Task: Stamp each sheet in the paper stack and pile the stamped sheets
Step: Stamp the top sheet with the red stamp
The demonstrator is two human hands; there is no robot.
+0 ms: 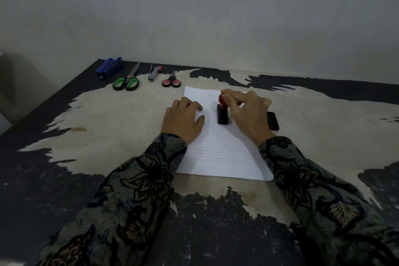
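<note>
A stack of white printed sheets (pixel 224 153) lies in the middle of the worn table. A stamp (pixel 222 114) with a black base and a red knob stands upright on the top sheet, near its upper half. My right hand (pixel 248 112) grips the red knob from the right with thumb and fingers. My left hand (pixel 183 119) rests flat on the left edge of the paper, fingers apart, holding nothing. A black ink pad (pixel 273 120) lies just right of the paper, partly hidden behind my right hand.
Along the far edge of the table (pixel 108 127) lie a blue stapler (pixel 109 67), green-handled scissors (pixel 127 81), a grey staple remover (pixel 153 73) and small red-handled scissors (pixel 171 81). A grey wall (pixel 216 17) rises right behind them.
</note>
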